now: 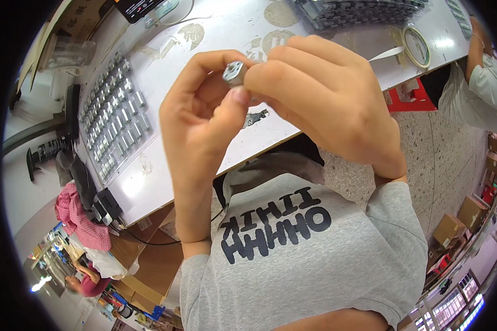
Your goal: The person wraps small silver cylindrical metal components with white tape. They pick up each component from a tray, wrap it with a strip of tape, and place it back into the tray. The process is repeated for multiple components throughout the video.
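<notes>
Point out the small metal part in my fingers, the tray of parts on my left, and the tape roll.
small metal part (234,72), head view, its flat silver end face.
tray of parts (113,116), head view, middle rows.
tape roll (417,47), head view, its ring edge.

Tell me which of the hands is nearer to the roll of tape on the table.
Right. The right hand is just left of the roll of tape, apart from it. The left hand is farther left, beyond the small metal part both hands pinch.

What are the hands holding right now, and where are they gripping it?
A small metal cylinder, pinched by its sides between the fingers of the left hand and right hand.
</notes>
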{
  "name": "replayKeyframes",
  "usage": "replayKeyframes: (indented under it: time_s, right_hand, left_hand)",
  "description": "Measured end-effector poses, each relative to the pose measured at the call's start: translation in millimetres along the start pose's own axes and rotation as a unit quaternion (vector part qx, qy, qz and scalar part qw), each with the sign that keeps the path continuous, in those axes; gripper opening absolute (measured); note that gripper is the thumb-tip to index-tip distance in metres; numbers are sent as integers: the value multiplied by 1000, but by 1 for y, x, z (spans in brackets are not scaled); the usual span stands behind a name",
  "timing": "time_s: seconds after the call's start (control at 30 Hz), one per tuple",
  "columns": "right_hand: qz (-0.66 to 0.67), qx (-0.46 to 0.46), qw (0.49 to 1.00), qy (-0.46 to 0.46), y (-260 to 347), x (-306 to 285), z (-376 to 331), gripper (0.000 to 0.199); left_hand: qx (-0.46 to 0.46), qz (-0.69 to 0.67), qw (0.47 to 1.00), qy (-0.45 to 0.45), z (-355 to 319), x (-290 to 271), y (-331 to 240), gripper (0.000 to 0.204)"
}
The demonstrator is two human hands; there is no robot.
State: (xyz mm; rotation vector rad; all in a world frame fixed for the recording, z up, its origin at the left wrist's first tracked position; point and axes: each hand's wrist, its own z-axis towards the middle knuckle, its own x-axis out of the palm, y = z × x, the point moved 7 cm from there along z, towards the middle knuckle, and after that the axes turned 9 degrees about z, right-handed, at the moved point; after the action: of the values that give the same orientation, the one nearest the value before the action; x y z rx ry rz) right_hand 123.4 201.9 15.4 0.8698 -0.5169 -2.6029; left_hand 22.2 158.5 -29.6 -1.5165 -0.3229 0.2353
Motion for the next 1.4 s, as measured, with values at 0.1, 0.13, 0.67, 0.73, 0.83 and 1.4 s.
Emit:
replayKeyframes:
  time_s: [0.1, 0.13, 0.67, 0.73, 0.83, 1.4]
  right_hand:
    - [-111, -62, 992, -10, 7, 4, -6, 20]
    - [-137, -77, 987, -14, 8, 5, -9, 21]
    - [161, 33, 983, -84, 0, -19, -15, 11]
    - [107, 34, 989, -95, 0, -19, -15, 13]
    - [95, 68, 987, -106, -7, -16, -18, 12]
    - [117, 127, 972, -162, -7, -17, -22, 22]
  left_hand:
    - [-36, -43, 997, 48, 5, -1, 18, 23]
    - [-47, -63, 996, 34, 5, 0, 19, 22]
    - [-43, 90, 990, -101, -26, -87, 18, 22]
    - [1, 156, 968, -197, -47, -133, 11, 16]
    - [25, 323, 904, -278, -80, -196, 4, 17]
    - [59, 666, 701, -248, -98, -250, 17, 24]
